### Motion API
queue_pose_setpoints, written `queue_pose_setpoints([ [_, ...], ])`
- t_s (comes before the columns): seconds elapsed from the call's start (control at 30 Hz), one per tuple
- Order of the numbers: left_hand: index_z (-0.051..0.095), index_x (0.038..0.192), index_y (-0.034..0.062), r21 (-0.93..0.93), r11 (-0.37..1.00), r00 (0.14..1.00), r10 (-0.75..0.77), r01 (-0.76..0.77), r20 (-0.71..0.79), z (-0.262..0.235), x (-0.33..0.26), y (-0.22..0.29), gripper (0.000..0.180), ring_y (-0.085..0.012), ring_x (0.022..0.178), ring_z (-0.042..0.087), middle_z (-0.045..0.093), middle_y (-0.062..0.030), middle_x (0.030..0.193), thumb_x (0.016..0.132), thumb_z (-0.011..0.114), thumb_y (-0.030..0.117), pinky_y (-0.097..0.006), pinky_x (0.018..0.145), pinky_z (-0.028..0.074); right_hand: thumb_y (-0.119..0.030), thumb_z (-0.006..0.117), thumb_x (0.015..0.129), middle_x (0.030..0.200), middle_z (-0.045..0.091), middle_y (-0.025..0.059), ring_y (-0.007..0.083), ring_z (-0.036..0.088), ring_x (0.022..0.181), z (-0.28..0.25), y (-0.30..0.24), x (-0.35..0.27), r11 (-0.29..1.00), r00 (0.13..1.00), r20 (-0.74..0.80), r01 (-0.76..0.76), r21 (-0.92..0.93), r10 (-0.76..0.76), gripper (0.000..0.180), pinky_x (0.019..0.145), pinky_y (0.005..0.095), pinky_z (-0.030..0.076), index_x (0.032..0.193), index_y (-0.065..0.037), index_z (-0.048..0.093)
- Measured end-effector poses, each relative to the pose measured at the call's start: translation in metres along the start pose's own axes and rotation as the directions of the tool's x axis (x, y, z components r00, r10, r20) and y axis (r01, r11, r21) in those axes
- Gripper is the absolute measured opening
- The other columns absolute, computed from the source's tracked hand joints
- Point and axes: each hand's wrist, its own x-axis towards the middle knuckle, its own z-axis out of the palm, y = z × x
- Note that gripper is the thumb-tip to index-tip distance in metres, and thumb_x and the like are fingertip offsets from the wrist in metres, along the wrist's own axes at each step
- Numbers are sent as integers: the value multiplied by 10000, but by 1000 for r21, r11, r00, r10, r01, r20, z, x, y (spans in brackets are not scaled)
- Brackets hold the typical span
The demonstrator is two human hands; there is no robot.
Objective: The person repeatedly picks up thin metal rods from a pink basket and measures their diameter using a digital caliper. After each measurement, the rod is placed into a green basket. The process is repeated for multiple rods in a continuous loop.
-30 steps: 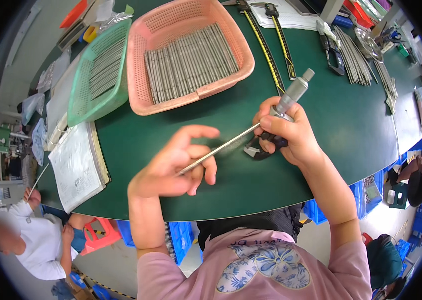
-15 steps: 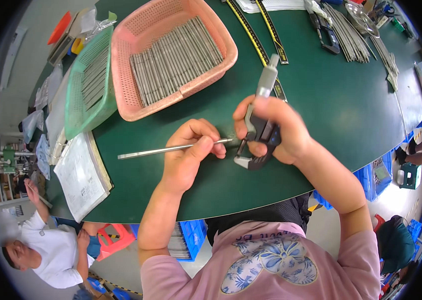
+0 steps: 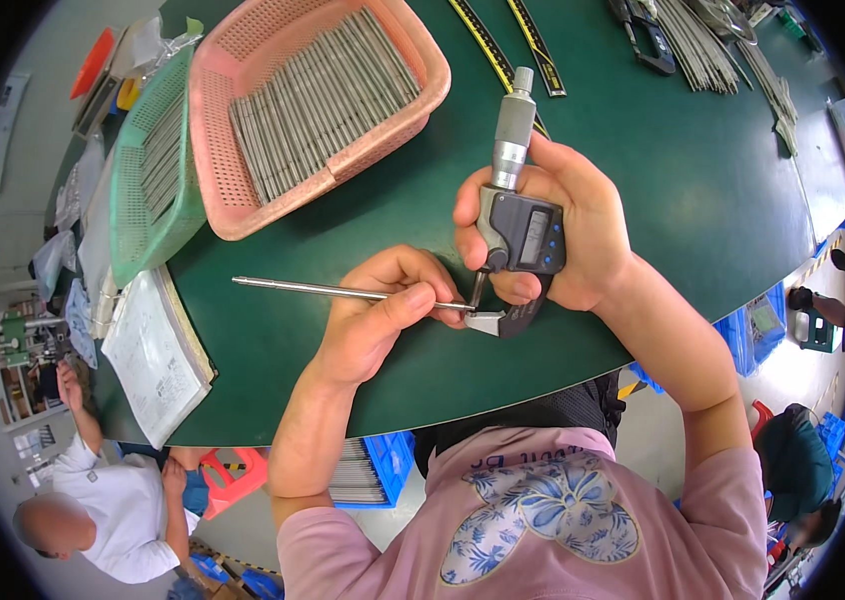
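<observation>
Between the thumb and fingers of my left hand (image 3: pixel 383 315) is a thin metal rod (image 3: pixel 293 288), held nearly level. Its right end lies at the jaws of a digital micrometer (image 3: pixel 521 235); whether both jaws touch it is too small to tell. My right hand (image 3: pixel 583 225) is wrapped round the micrometer's frame, with the thimble pointing up and the small display facing me. A pink plastic basket (image 3: pixel 338 172) holding many similar metal rods (image 3: pixel 328 100) stands beyond my left hand.
A green basket (image 3: pixel 158 235) with more rods stands left, beside papers (image 3: pixel 155 355). Yellow-black strips (image 3: pixel 535 45), another micrometer (image 3: pixel 655 50) and a bundle of thin rods (image 3: pixel 698 50) lie at the far side of the green table (image 3: pixel 683 220). A person in white (image 3: pixel 123 515) sits at left.
The rod's right end has come to the micrometer's jaws, where a gap showed before. My right hand has turned the micrometer so its display faces me.
</observation>
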Motion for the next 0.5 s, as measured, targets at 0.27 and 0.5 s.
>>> queue_pose_setpoints([
  [0.27, 511, 862, -26, -21, 998, 998, -56, 56, 4, 0, -2, 1, 220, -200, 756, 595, 552, -123, 859, 848, 543, 191, -316, 707, 499, -513, 281, 855, 659, 583, 125, 149, 456, 383, 0, 2, 0, 1000, 999, 31, 8, 14, -8, 600, 370, 223, 367, 836, 26, 545],
  [0.5, 512, 864, -20, 3, 999, 999, -48, 48, 13, -1, -2, 0, 197, -188, 750, 601, 569, -116, 843, 833, 560, 168, -302, 698, 502, -555, 303, 861, 631, 562, 166, 154, 444, 363, 4, 3, 1, 996, 1000, -11, 28, -91, -29, 620, 310, 228, 360, 805, 12, 549],
])
